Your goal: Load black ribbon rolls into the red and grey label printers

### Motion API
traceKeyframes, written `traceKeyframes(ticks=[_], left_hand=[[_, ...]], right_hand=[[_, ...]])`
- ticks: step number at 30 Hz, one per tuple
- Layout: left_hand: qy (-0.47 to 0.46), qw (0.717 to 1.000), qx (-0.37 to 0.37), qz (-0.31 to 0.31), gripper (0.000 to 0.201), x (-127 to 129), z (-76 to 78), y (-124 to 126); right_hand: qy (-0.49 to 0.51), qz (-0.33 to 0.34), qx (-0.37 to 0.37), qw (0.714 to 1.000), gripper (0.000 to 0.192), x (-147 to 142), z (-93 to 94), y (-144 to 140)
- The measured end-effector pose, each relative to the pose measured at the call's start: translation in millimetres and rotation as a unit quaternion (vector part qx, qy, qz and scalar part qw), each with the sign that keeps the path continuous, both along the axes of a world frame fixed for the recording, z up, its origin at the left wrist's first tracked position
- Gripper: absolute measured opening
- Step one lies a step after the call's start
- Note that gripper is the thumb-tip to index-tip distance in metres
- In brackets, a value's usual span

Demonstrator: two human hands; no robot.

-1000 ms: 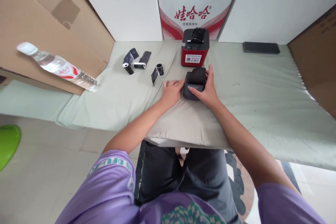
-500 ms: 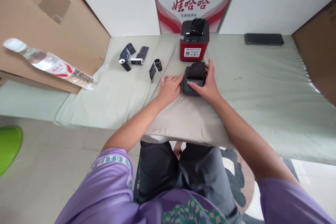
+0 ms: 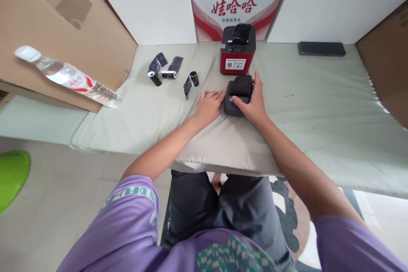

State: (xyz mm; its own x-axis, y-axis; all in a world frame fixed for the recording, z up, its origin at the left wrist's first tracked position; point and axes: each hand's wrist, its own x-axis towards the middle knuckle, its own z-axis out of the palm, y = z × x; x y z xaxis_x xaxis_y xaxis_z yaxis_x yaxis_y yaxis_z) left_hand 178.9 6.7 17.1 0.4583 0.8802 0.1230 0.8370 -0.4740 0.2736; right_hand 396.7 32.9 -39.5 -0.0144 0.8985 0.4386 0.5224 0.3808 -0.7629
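A small dark grey printer (image 3: 237, 95) sits on a pale green padded surface (image 3: 318, 106) in front of me. My right hand (image 3: 253, 104) grips its right side, thumb on its front and fingers along its far edge. My left hand (image 3: 208, 106) rests flat on the cloth against the printer's left side, fingers curled, holding nothing. Just behind stands a red and black printer (image 3: 237, 49) with a dark roll in its top. Three black paper rolls (image 3: 168, 74) lie partly unrolled to the left.
A water bottle (image 3: 68, 77) lies on a cardboard sheet (image 3: 38, 29) at the left. White boxes and a red-printed carton (image 3: 237, 6) line the back. A black phone (image 3: 321, 48) lies at the far right, beside more cardboard (image 3: 387, 59). A green object (image 3: 11, 174) is on the floor.
Both hands stay on and beside the grey printer; only the camera view has shifted slightly.
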Motion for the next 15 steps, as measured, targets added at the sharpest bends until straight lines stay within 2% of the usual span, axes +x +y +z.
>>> traceKeyframes(ticks=[6,10,15], left_hand=[[0.008,1.000,0.009,0.016,0.064,4.5,5.2,-4.5],[-0.020,1.000,0.000,0.009,0.061,-0.2,7.9,-2.8],[-0.070,0.997,-0.025,0.014,0.063,-4.3,4.3,-0.4]], right_hand=[[-0.010,0.004,0.003,1.000,0.123,1.1,1.1,-2.1],[-0.017,0.000,-0.005,1.000,0.122,2.2,3.8,-4.4],[-0.028,0.001,-0.019,0.999,0.123,4.1,6.1,-5.6]])
